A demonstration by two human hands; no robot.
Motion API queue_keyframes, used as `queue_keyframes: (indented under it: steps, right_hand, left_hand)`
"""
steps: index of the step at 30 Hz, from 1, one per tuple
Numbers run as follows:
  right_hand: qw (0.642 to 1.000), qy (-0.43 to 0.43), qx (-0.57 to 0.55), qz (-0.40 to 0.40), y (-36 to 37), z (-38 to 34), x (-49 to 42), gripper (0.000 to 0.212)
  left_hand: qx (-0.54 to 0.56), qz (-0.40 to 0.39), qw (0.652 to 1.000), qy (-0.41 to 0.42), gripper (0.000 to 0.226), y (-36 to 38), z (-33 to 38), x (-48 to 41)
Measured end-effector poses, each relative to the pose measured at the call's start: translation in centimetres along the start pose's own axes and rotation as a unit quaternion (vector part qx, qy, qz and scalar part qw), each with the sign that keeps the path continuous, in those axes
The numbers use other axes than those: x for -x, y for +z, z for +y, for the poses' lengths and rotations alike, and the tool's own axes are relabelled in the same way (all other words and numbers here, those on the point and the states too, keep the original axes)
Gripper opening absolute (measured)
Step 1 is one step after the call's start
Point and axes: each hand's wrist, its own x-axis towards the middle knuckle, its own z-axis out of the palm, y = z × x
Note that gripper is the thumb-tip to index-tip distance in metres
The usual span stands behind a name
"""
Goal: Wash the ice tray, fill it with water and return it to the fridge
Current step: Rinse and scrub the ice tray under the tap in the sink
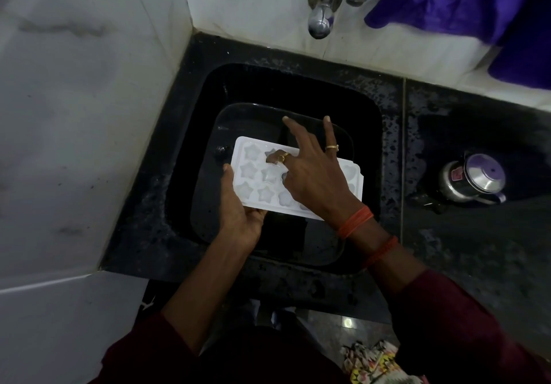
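Left hand (238, 213) grip clamps ice tray (253, 172) corner over sink (214, 85) so runoff drains; right hand (316, 175), grip wide, finger scrubbing a cavity.

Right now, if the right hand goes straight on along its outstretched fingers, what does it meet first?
Probably the far rim of the dark plastic tub in the black sink; the right hand points that way over the white star-moulded ice tray. Height is unclear, so it may pass above.

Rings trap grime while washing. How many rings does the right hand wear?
2 on the right hand: lower ring on the finger bent into the ice tray, upper ring on a raised finger. More may be hidden.
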Motion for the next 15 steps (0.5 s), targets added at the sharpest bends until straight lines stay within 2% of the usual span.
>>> queue_keyframes:
  steps: [6,15]
  right_hand:
    - [1.000,-0.013,0.003,0.016,-0.25,0.08,-0.16,0.040]
    - [1.000,-0.005,0.026,0.000,-0.13,0.22,-0.66,0.040]
  left_hand:
    - [-0.009,0.002,1.000,0.017,0.063,-0.24,-0.01,-0.37]
    - [0.003,0.010,1.000,0.013,0.060,-0.30,-0.34,-0.54]
